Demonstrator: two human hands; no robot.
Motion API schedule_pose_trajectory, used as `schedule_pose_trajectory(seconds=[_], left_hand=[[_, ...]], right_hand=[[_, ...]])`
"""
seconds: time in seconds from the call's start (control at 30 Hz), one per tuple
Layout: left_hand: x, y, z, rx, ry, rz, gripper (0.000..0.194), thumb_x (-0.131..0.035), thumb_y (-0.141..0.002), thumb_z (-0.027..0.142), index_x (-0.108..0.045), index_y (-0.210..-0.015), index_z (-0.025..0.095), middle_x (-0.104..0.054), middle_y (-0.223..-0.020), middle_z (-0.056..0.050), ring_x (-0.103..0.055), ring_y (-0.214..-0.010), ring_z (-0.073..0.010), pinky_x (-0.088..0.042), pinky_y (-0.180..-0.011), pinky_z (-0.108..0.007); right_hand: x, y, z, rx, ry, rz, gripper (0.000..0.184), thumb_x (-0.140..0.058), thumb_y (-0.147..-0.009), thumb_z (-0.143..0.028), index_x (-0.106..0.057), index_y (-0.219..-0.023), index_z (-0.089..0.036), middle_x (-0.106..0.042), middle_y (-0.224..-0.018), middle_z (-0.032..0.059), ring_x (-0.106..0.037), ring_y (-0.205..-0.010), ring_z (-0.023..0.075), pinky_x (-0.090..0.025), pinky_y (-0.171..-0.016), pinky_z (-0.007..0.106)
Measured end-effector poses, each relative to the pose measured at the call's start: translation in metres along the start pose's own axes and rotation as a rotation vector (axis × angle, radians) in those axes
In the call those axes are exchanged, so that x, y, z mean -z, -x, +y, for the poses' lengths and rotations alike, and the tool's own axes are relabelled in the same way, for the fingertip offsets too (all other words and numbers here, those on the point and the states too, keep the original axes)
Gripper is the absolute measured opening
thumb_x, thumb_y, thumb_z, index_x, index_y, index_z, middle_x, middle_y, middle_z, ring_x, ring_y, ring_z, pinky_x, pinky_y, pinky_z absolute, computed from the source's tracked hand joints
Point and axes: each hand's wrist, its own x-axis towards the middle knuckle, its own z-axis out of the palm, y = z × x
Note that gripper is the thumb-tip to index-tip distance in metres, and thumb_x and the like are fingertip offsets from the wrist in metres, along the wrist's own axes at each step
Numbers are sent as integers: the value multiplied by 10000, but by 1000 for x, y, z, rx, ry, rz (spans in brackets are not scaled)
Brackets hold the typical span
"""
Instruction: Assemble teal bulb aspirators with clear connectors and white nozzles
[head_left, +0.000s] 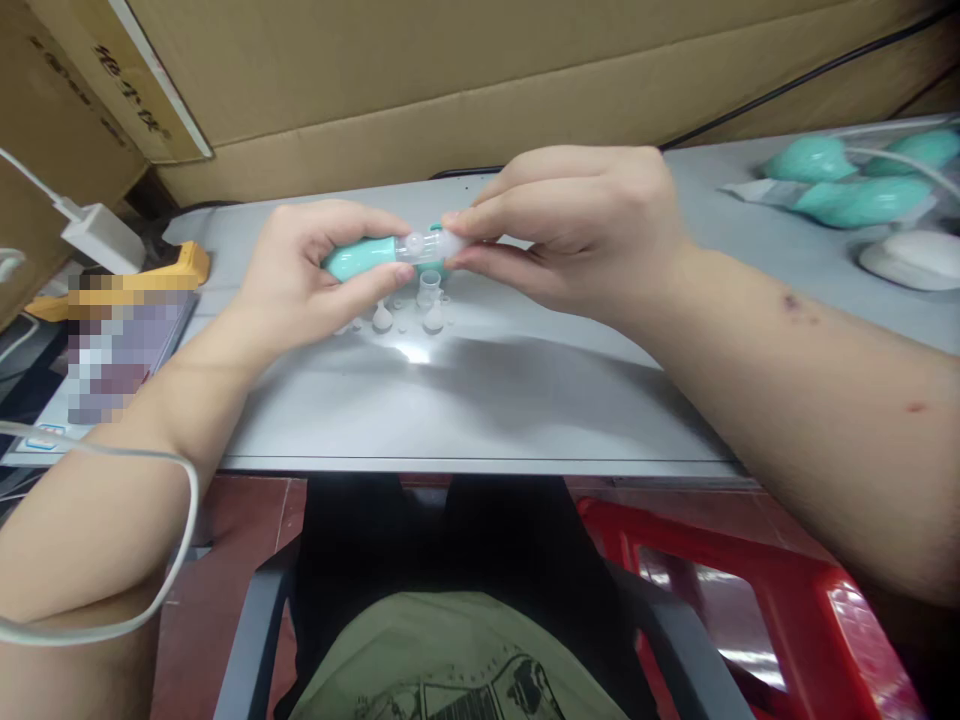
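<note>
My left hand [315,265] is closed around the teal body of a small device [360,257], held sideways above the grey table [480,390]. My right hand [570,225] pinches the clear tip piece [439,244] at the device's right end with thumb and fingers. Directly beneath, a small clear cup [429,287] and a few clear silicone tips [382,319] lie on the table.
More teal devices in clear bags [855,185] and a white object [907,258] lie at the far right. Cardboard boxes [450,90] stand behind the table. A white charger [101,237], a yellow tool [184,268] and a white cable [150,540] sit left. A red stool [750,590] is below right.
</note>
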Motion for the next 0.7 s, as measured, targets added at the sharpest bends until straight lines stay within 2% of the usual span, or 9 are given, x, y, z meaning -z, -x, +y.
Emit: schedule_pose_trajectory(seconds=[0.13,0.23,0.37,0.47,0.6,0.7], left_hand=[[2,-1,-7,-100,-75,11,327,-945,-1139,585,-1048,-1249,295,-987,-1107,-63,-932,-933,-308,-797,-841,-467],[1,-2,-11,-186,-112,23,389,-906,-1197,657,-1030,-1252,292,-955,-1041,-65,-899,-887,-286,-784,-844,-464],[-1,-3,-12,-253,-166,36,521,-805,-1269,756,-1000,-1277,273,-936,-1030,-63,-879,-886,-262,-770,-859,-440],[0,0,-11,-295,-183,21,453,-787,-1309,688,-993,-1340,285,-958,-1088,-55,-903,-935,-254,-773,-906,-425],[1,4,-11,-289,-261,-34,368,-767,-1323,604,-988,-1411,322,-980,-1158,-57,-941,-1000,-282,-798,-935,-445],[1,4,-13,-364,-257,11,278,-828,-1301,511,-986,-1392,302,-986,-1158,-53,-951,-985,-268,-796,-903,-412]], right_hand=[[-1,1,3,48,44,-6,347,-707,-1312,-550,-998,-1284,-363,-923,-1116,70,-883,-1028,315,-720,-963,480],[0,0,2,28,59,-36,314,-743,-1304,-532,-996,-1305,-345,-908,-1103,77,-866,-1040,313,-705,-975,468],[-2,-2,-2,18,-6,-28,285,-767,-1266,-481,-983,-1232,-299,-900,-1073,88,-835,-1007,306,-669,-948,462],[-6,-1,-5,-32,-52,-14,275,-758,-1229,-486,-970,-1171,-321,-893,-1050,83,-838,-1005,321,-667,-949,479],[-12,2,-7,-68,-105,-25,255,-771,-1183,-493,-934,-1090,-321,-863,-980,86,-847,-1005,347,-682,-972,514],[-14,3,-9,-109,-140,-31,245,-791,-1177,-494,-926,-1080,-313,-844,-971,88,-845,-1031,355,-689,-991,518]])
